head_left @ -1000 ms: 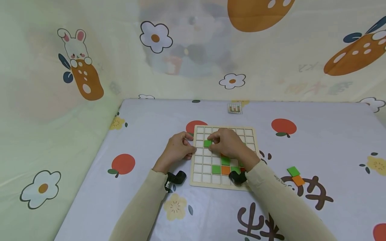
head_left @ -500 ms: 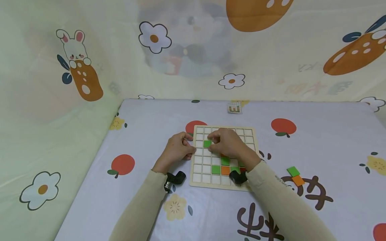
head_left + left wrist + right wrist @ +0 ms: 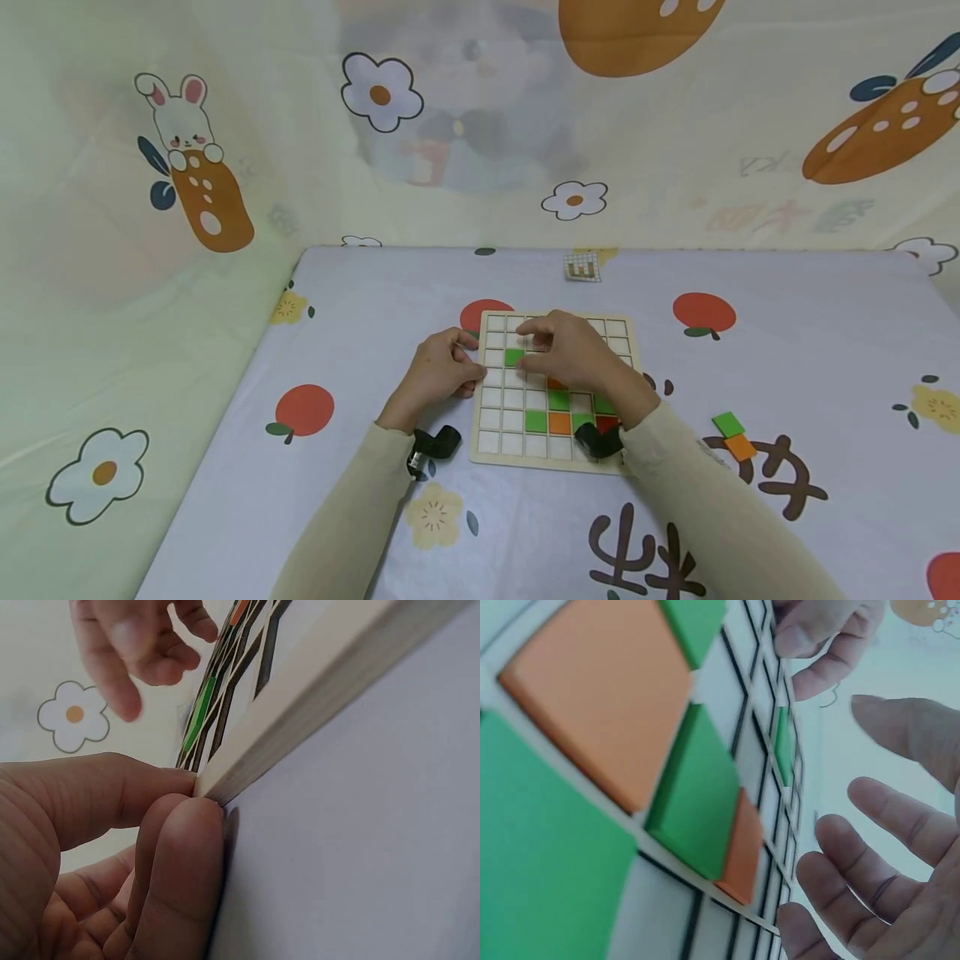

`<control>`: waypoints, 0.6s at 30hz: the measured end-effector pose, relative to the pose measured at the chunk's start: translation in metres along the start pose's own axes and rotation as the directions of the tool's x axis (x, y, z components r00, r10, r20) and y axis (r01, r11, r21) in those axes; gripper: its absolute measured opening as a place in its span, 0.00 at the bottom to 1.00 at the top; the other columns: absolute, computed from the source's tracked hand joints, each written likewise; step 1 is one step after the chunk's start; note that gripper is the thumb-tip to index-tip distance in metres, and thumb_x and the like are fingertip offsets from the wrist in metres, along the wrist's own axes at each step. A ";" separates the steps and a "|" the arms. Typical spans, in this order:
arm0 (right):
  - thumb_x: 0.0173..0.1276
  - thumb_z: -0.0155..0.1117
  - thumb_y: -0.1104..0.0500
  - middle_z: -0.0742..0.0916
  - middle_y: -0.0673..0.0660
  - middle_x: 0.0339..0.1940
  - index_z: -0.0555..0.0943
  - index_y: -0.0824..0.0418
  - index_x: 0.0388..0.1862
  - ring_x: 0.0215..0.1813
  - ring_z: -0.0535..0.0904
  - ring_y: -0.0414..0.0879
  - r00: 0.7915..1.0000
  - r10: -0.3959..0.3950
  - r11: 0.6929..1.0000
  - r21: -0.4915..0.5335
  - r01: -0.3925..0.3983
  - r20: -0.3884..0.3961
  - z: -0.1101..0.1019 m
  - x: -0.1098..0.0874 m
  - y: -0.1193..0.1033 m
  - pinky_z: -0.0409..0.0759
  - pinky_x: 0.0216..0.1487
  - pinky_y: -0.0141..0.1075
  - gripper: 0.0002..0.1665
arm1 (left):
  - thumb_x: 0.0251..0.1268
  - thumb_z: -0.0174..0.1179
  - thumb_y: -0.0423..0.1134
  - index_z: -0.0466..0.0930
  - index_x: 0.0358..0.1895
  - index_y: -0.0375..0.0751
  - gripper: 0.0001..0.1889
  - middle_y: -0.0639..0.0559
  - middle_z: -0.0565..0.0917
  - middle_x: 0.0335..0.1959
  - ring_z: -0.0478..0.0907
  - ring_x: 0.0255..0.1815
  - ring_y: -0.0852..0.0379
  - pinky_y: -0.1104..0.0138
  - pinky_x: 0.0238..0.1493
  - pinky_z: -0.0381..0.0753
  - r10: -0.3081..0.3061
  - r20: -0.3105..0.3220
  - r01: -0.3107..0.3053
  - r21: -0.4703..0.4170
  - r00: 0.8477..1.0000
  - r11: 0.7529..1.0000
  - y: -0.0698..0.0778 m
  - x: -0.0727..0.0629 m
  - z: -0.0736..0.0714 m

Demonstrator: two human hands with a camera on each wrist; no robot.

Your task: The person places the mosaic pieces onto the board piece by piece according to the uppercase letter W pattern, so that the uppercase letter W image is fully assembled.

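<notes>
A wooden grid board lies on the table with coloured square tiles in some of its cells. My left hand pinches its left edge; in the left wrist view, the fingertips press against the pale wooden rim. Over the upper middle of the board hovers my right hand, its thumb and fingers spread, holding nothing. Just left of those fingers, a green tile sits in a cell. Nearer the front are another green tile, an orange tile and a red tile, partly covered by the right wrist camera.
To the board's right, a loose green tile and a loose orange tile lie touching on the printed tablecloth. A small card with a grid pattern rests behind the board. A patterned curtain hangs beyond the table.
My right hand's thumb and fingers have spread apart, and the hand has risen slightly off the green tile, its wrist shifting right. My left hand keeps its place at the board's edge.
</notes>
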State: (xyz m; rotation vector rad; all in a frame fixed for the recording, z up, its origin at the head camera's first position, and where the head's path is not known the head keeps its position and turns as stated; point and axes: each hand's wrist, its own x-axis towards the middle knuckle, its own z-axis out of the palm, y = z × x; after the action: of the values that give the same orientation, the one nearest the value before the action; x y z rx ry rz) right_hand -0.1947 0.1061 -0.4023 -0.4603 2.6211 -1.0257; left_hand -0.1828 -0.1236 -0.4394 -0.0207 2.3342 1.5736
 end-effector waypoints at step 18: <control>0.72 0.71 0.49 0.75 0.63 0.74 0.74 0.59 0.76 0.74 0.70 0.62 0.990 0.054 0.998 0.022 -0.051 -0.129 -0.030 -0.056 0.016 0.75 0.68 0.65 0.37 | 0.62 0.71 0.28 0.78 0.55 0.34 0.19 0.46 0.81 0.30 0.82 0.20 0.57 0.67 0.26 0.87 -0.002 -0.008 0.002 0.005 1.000 1.000 0.001 0.000 0.000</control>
State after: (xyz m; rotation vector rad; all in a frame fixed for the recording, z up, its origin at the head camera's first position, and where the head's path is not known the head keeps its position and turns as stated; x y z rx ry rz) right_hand -0.1579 0.1578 -0.3836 -0.3288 2.7181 -1.0967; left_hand -0.1826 -0.1237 -0.4386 -0.0275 2.3436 1.5696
